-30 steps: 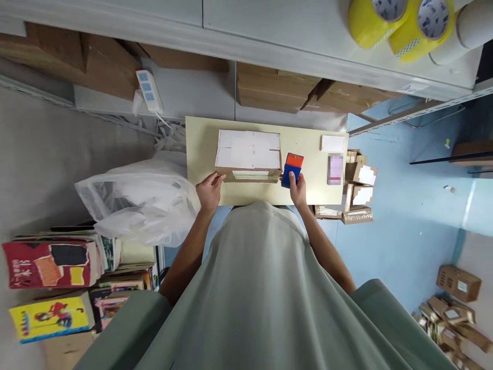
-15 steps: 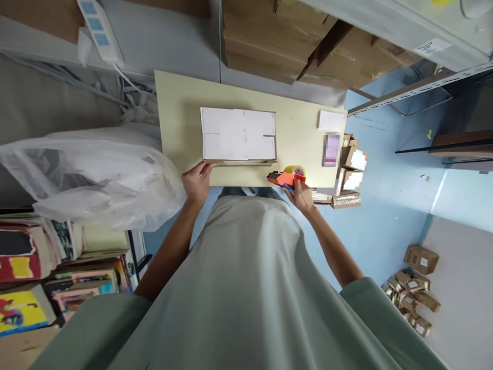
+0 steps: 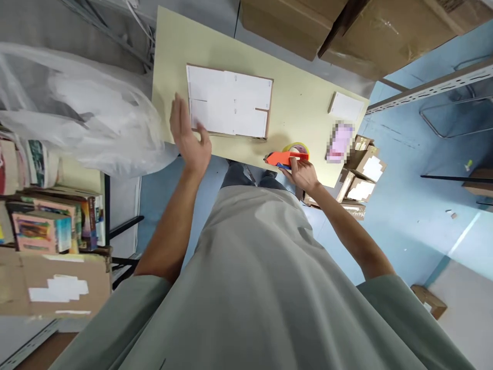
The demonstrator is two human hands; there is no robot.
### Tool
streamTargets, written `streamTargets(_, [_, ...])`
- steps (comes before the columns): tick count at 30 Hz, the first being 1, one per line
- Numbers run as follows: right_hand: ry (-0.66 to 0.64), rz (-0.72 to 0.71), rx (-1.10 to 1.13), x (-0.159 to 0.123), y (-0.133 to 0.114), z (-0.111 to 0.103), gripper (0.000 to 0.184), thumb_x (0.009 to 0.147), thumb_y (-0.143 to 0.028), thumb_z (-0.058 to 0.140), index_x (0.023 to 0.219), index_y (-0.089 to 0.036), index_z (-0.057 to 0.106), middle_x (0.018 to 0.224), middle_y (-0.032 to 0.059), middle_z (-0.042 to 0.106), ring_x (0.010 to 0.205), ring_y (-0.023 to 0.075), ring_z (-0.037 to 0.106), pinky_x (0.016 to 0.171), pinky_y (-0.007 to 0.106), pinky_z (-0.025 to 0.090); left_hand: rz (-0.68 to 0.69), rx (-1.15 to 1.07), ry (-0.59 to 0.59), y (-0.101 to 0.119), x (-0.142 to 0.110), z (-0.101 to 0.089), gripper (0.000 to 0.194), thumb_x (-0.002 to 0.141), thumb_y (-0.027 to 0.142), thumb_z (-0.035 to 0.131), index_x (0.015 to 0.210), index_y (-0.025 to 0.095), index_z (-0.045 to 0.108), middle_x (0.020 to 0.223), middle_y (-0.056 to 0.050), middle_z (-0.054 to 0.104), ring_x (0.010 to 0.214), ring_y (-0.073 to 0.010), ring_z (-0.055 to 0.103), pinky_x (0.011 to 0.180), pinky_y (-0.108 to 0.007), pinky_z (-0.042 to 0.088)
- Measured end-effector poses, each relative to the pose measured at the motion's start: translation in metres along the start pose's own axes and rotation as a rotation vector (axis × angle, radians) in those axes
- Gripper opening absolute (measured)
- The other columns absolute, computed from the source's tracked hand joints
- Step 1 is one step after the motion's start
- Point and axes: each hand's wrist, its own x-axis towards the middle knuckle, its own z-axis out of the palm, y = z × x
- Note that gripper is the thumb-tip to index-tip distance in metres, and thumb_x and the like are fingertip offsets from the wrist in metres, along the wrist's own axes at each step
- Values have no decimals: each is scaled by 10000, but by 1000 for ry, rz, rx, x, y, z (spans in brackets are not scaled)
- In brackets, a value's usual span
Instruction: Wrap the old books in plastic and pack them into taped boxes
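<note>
A flat parcel with white labels or paper on its top (image 3: 231, 103) lies on the pale yellow table (image 3: 300, 113). My left hand (image 3: 190, 136) is at its left end, fingers stretched out and thumb apart; whether the palm touches the side I cannot tell. My right hand (image 3: 304, 174) grips an orange tape dispenser (image 3: 280, 158) by its handle, close to the table's front edge. A roll of yellow tape (image 3: 302, 149) sits in the dispenser, partly hidden by the orange body.
A white box (image 3: 346, 106) and a blurred purple item (image 3: 340, 143) lie at the table's right end. Small cartons (image 3: 360, 187) stand beyond that edge. Large cardboard boxes (image 3: 285, 23) are behind the table. Plastic sheeting (image 3: 103, 113) bulges on the left, above shelved books (image 3: 57, 221).
My left hand has let go of the parcel's front left corner and opened out along its left end. The right hand still holds the tape dispenser. The whole view has tilted and shifted.
</note>
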Motion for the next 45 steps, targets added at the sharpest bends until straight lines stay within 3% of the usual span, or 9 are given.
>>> streamTargets(3, [39,-23,-15,7,4,0,733,1182,-584,240,1523,-2,529,1222,262,794,1170,383,740,1079,475,534,197,25,-63,37,23,27,693,1174,642,365,1673,170,463,1818,-92,409,1757,-231,233,1431,-557,206])
streamTargets(8, [96,-35,-29,15,6,1,711,1172,-536,266,1539,20,515,1195,263,797,1137,395,758,1050,495,538,321,26,-285,86,68,85,569,1115,426,542,1660,268,490,1816,56,428,1754,-154,164,1474,-585,118])
streamTargets(12, [119,-20,-53,20,5,5,719,1165,-530,272,1551,38,486,1174,265,790,1116,401,757,1044,510,530,153,-82,-285,96,86,120,373,947,455,757,1312,394,721,1602,103,649,1706,-172,272,1458,-552,216])
streamTargets(15, [125,-11,-61,25,2,7,713,1166,-510,284,1571,52,453,1202,288,788,1127,408,752,1043,512,530,213,-62,-289,87,88,134,282,975,421,713,1246,348,744,1602,80,657,1694,-116,291,1461,-471,157])
streamTargets(18, [120,-4,-82,29,-2,8,702,1169,-492,285,1574,62,434,1217,308,790,1139,415,742,1040,511,530,335,-50,-288,80,88,138,366,987,399,701,1350,352,720,1634,81,634,1696,-133,323,1466,-506,148])
streamTargets(25, [120,-16,-157,37,-17,2,687,1182,-470,277,1571,70,446,1197,311,798,1083,381,759,1009,475,529,219,-137,-286,79,89,142,610,910,614,732,1467,372,679,1654,76,625,1734,-229,272,1470,-579,150])
streamTargets(33, [178,-37,-333,53,-20,15,627,1194,-409,258,1508,87,477,1061,281,800,913,331,758,869,423,526,332,-84,-378,78,90,140,811,942,958,341,1465,413,634,1659,116,629,1748,-56,50,1490,-431,55])
streamTargets(40, [175,-21,-319,53,-21,20,655,1211,-420,165,1473,62,523,1085,280,784,928,313,757,841,393,513,338,1,-399,86,86,133,849,995,974,207,1303,339,679,1571,88,714,1721,20,-30,1483,-343,30])
streamTargets(45, [104,-26,-301,44,-30,23,648,1218,-410,180,1487,70,521,1075,274,778,935,307,765,817,373,505,406,-55,-412,83,75,139,635,1108,699,364,1471,304,703,1708,-3,601,1793,-158,101,1503,-467,29])
